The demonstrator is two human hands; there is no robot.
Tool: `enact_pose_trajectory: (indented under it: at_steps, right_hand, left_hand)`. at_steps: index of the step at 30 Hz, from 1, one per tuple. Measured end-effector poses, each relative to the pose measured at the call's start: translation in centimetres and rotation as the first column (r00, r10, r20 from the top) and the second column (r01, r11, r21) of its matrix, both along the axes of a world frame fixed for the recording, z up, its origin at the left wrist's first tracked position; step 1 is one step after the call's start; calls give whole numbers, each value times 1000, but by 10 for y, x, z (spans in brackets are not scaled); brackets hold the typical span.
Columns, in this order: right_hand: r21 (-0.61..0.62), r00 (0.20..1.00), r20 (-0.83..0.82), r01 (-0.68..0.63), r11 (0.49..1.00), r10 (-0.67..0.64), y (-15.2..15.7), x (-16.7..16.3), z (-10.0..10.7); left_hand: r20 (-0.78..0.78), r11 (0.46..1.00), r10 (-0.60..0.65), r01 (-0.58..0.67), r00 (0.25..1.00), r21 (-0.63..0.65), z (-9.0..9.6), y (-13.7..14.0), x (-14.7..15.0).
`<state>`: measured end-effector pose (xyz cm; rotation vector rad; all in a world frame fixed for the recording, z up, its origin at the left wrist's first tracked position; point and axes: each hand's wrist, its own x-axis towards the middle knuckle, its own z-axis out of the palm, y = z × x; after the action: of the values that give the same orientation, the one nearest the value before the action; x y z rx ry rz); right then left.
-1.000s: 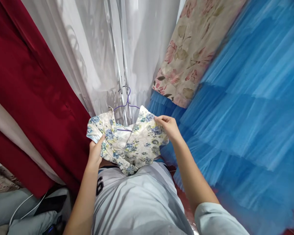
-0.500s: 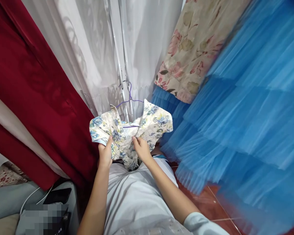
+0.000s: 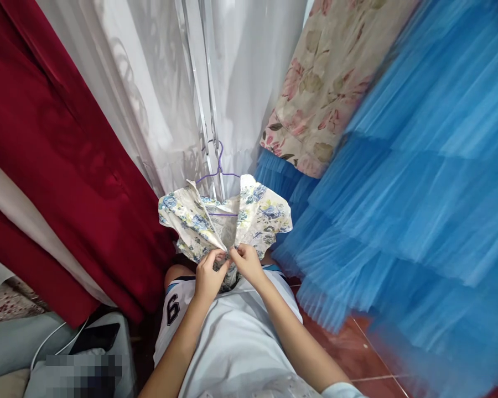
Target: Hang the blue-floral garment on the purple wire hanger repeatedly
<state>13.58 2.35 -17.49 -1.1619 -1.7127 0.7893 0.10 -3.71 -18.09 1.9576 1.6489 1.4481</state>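
Note:
A short-sleeved floral blouse (image 3: 269, 213), white with blue and yellow flowers, hangs on a purple hanger (image 3: 219, 166) in front of me. Its hook is over a pale metal bar (image 3: 207, 99). The front of the garment is parted in a V. My left hand (image 3: 209, 273) pinches the left front edge at the bottom of the V. Close beside it, my right hand (image 3: 245, 262) pinches the right front edge. The fingertips of both hands almost meet. Below them, the lower part of the blouse is mostly hidden by my hands.
White curtains (image 3: 249, 83) hang behind the bar, with dark red cloth (image 3: 78, 155) at left. A pink-flowered cloth (image 3: 311, 105) and a tiered blue tulle skirt (image 3: 398, 204) hang at right. A dark phone-like object (image 3: 95, 338) and white cable (image 3: 45, 342) lie lower left, on a grey cushioned surface.
My left hand has moved right from the blouse's left side to its front edge, beside my right hand. My right hand has shifted slightly down. The two front edges are now drawn closer together.

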Motion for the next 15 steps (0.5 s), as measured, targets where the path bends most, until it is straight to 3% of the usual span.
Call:
enact_pose_trajectory:
  at_steps: [5,12,15]
  right_hand:
    - [-7,998,-48,-32,999,31,3,6,1]
    - [-39,985,-148,-99,994,92,-3,9,2]
    - [-26,936,-280,-231,973,215,-6,11,-4]
  left_hand:
    - [-68,994,-107,108,992,9,5,12,-1]
    - [2,991,-116,115,993,63,-2,15,0]
    - [3,992,-99,98,995,79,1,11,1]
